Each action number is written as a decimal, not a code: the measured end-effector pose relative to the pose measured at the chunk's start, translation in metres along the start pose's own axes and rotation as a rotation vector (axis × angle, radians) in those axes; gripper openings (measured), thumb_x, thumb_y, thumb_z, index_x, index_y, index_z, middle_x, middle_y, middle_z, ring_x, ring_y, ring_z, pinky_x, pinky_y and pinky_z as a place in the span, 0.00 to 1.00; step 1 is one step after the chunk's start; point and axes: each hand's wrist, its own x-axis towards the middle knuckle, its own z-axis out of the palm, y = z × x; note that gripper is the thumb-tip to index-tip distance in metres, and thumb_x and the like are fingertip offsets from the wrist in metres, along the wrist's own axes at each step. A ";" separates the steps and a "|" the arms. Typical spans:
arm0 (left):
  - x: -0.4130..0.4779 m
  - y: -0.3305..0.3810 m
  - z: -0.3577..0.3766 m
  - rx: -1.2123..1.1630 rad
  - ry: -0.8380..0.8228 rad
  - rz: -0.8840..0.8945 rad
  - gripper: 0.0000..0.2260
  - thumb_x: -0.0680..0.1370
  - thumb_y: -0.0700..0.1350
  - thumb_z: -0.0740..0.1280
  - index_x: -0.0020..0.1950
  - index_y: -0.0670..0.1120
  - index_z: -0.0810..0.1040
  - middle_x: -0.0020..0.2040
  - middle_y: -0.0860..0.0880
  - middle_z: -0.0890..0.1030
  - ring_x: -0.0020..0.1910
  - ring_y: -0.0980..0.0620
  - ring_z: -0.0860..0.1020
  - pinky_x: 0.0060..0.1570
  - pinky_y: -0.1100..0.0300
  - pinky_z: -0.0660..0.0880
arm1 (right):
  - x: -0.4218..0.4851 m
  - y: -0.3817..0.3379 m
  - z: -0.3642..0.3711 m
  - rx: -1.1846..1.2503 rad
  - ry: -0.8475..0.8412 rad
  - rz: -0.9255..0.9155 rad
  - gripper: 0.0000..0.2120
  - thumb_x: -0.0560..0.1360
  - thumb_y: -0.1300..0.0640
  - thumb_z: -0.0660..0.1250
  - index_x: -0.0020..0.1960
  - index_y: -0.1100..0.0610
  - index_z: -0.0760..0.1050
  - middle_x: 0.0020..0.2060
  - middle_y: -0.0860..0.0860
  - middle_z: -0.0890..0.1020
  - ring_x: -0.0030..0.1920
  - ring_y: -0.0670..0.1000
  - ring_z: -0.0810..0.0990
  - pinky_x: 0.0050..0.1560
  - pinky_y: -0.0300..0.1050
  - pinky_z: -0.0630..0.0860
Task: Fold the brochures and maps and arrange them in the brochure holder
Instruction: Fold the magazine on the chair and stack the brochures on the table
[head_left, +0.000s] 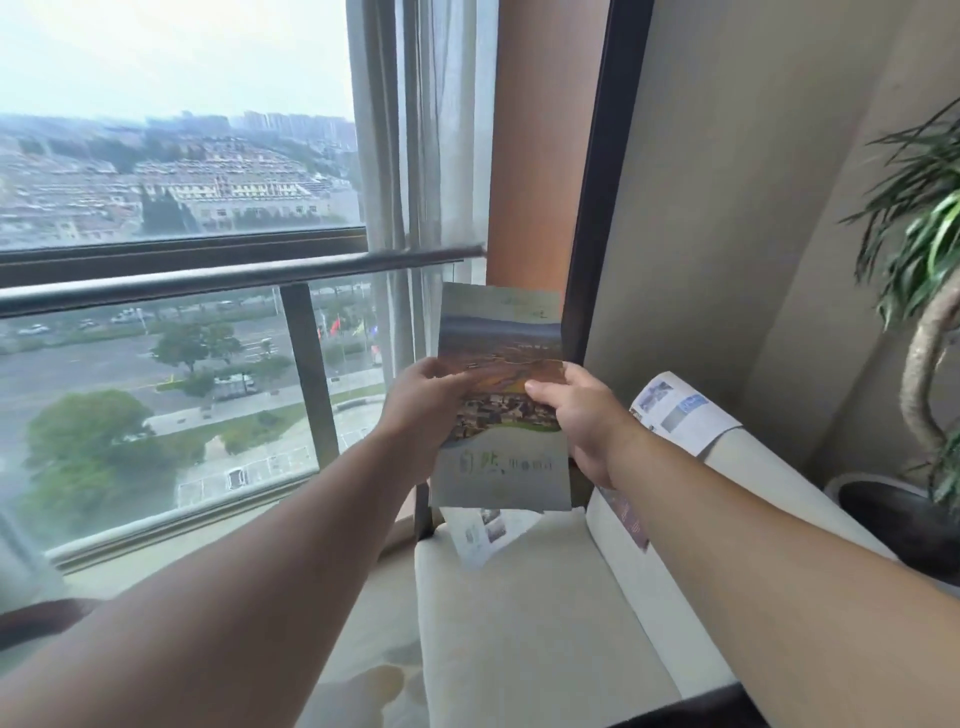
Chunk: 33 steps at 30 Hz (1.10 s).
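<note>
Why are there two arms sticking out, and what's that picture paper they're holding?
There is no machine here. The one picture comes from a camera worn on a person's head, looking forward and down, so the arms are that person's own. The left hand and the right hand each have a grip on one side of a brochure with a landscape photo on its cover, held upright in the air. Below it is a cream seat. A white leaflet lies on its cushion, and a printed sheet hangs over its back. On the left is a big window over a city. On the right stands a potted plant. No brochure holder shows.
</note>
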 end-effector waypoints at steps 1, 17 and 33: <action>-0.002 0.004 -0.001 -0.022 -0.001 0.025 0.14 0.75 0.42 0.72 0.57 0.38 0.75 0.49 0.35 0.83 0.46 0.33 0.83 0.49 0.32 0.77 | -0.002 -0.002 0.001 -0.003 -0.006 0.027 0.28 0.78 0.48 0.68 0.74 0.54 0.65 0.71 0.55 0.72 0.68 0.59 0.73 0.69 0.64 0.68; -0.028 0.010 -0.001 -0.022 -0.026 0.121 0.28 0.64 0.53 0.77 0.61 0.43 0.77 0.53 0.40 0.84 0.51 0.37 0.83 0.55 0.33 0.76 | -0.001 -0.011 -0.001 0.062 -0.141 -0.031 0.18 0.79 0.54 0.66 0.68 0.54 0.72 0.63 0.56 0.79 0.62 0.62 0.78 0.62 0.67 0.74; -0.047 -0.046 -0.140 0.014 0.465 0.054 0.09 0.77 0.37 0.65 0.51 0.50 0.77 0.48 0.42 0.84 0.45 0.39 0.83 0.49 0.34 0.79 | 0.014 0.049 0.153 -0.113 -0.285 0.036 0.06 0.79 0.60 0.65 0.46 0.53 0.79 0.46 0.54 0.86 0.48 0.58 0.85 0.51 0.57 0.82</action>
